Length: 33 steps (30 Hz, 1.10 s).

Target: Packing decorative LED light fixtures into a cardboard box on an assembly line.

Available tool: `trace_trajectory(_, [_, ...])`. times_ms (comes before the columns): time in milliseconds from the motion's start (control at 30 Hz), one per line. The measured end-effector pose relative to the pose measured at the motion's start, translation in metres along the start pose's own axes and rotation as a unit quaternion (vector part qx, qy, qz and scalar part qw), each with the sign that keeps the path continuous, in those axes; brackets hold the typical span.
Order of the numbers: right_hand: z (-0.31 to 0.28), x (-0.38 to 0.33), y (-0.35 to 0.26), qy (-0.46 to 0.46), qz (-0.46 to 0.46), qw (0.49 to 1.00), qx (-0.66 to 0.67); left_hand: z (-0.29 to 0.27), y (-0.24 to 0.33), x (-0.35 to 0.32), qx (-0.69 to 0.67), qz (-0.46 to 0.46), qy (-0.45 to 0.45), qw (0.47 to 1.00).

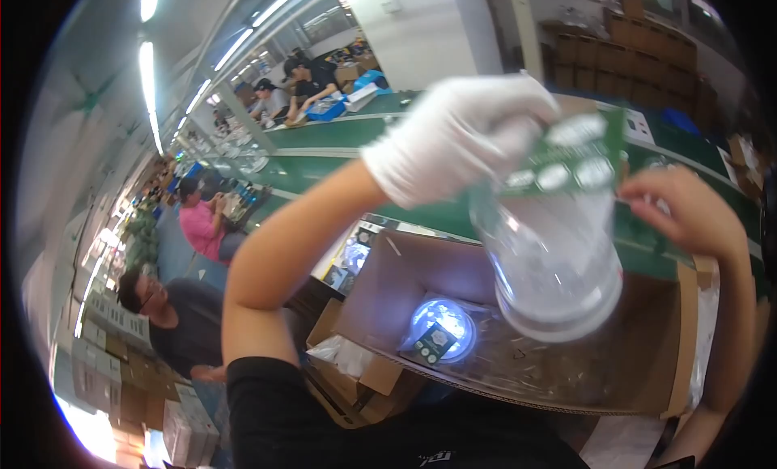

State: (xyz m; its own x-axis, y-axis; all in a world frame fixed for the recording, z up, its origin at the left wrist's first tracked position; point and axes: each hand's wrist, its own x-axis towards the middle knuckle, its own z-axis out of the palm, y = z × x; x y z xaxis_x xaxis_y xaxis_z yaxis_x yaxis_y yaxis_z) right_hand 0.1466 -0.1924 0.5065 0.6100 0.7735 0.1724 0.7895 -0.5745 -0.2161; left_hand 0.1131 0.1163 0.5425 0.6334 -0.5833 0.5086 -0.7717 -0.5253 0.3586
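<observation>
My left hand (465,137), in a white glove, is closed at the top of a clear plastic container (558,267) with a green printed card (579,157) across its upper part. The container hangs tilted over an open cardboard box (647,364). Bare, with its fingers a little apart, my right hand (684,206) is beside the card's right edge; whether it touches the card is unclear. Down in the box, at its left end, sits a similar clear round container (443,327), glowing bluish white, with a dark green card (435,343) on it. Clear plastic film lies beside it.
A green conveyor belt (388,195) runs behind the box. A smaller open carton (376,376) stands at its left. One person in dark grey (182,319) and one in pink (201,226) are on the left. Stacked cartons (623,56) fill the back right.
</observation>
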Motion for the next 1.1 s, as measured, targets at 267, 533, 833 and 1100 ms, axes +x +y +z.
trace_trajectory(267, [0.047,-0.057,-0.021,-0.113,0.026,0.987,0.114,0.076,0.016,-0.025,-0.046,0.156,-0.009,0.987])
trace_trajectory(533, [0.105,-0.070,0.011,-0.248,0.104,0.961,0.058,0.119,-0.010,-0.042,-0.001,0.210,-0.171,0.963])
trace_trajectory(833, [0.140,-0.042,0.003,-0.365,0.094,0.925,-0.046,0.171,-0.031,-0.074,0.026,0.177,-0.356,0.917])
trace_trajectory(1100, [0.270,0.012,0.001,-0.589,0.113,0.788,-0.141,0.196,-0.040,-0.097,0.059,0.197,-0.449,0.870])
